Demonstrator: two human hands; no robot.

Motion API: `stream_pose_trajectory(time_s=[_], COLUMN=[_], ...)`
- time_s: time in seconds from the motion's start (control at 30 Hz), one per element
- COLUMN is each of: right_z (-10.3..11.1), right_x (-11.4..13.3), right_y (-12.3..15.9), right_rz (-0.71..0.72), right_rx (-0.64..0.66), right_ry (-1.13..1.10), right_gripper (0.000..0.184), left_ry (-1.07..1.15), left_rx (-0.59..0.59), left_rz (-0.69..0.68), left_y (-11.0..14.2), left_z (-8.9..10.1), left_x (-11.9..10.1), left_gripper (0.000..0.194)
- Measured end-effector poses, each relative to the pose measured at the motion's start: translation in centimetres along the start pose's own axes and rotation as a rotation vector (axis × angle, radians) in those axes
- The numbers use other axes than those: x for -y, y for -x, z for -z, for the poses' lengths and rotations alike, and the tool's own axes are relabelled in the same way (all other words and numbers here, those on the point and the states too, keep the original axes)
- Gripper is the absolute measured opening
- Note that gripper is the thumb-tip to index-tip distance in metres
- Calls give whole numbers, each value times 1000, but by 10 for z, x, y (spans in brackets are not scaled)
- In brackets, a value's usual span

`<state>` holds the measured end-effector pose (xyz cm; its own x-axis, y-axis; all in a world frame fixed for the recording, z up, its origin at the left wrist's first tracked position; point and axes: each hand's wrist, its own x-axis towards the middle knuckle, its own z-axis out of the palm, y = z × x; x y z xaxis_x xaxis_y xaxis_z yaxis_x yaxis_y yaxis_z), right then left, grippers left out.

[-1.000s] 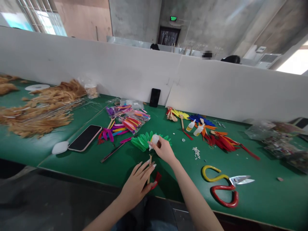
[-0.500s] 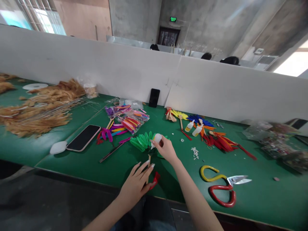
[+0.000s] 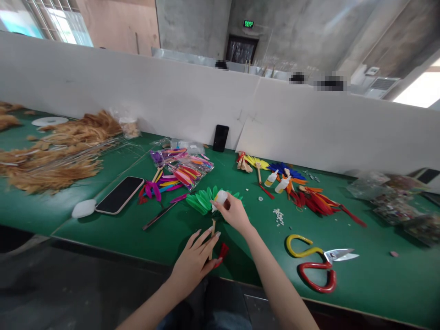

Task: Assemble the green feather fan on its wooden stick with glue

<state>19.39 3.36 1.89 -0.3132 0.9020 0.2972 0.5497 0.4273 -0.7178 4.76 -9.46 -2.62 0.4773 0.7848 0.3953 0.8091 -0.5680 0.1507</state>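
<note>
Right hand [image 3: 237,216]: thumb and forefinger pinch a white bottle [image 3: 222,197], tilted with its base up and its lower end at the inner ends of the green feathers [image 3: 200,201]. The other right fingers are curled and partly hidden. Tip contact and any flow of liquid cannot be made out.

Left hand [image 3: 189,260]: fingers extended, slightly spread, laid across the wooden handle [image 3: 213,227] below the feathers; thumb beside the red tassel [image 3: 223,251]. Contact pressure cannot be told.

Position of piece: flat at the near middle of the green table [image 3: 137,243], feathers fanned toward the far side, handle toward the near edge.

Step in hand (judged): dispensing from the bottle, probably glue, where feathers meet handle. Next move appears to call for a steady handle and a light, controlled squeeze; excess could spread onto the feathers.

Surroundings: to the right, white beads [image 3: 278,217], with scissors [image 3: 329,257] nearer, blades parted. Far right of the piece, two small bottles [image 3: 271,178] [image 3: 282,184] beside blue feathers [image 3: 284,170]. To the left, a phone [image 3: 120,196] lies flat.
</note>
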Motion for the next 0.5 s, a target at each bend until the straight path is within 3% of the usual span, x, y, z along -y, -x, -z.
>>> stream_pose_trajectory(time_s=[0.17,0.5], right_z=[-1,18], right_x=[0,-9], right_y=[0,15], right_rz=[1,-75], right_rx=[7,-37], right_ry=[24,-24], right_gripper=[37,35], left_ry=[0,0], left_rx=[-1,17], left_rz=[20,3], left_y=[-1,-1], left_z=[0,0], left_x=[-1,1], left_gripper=[54,52])
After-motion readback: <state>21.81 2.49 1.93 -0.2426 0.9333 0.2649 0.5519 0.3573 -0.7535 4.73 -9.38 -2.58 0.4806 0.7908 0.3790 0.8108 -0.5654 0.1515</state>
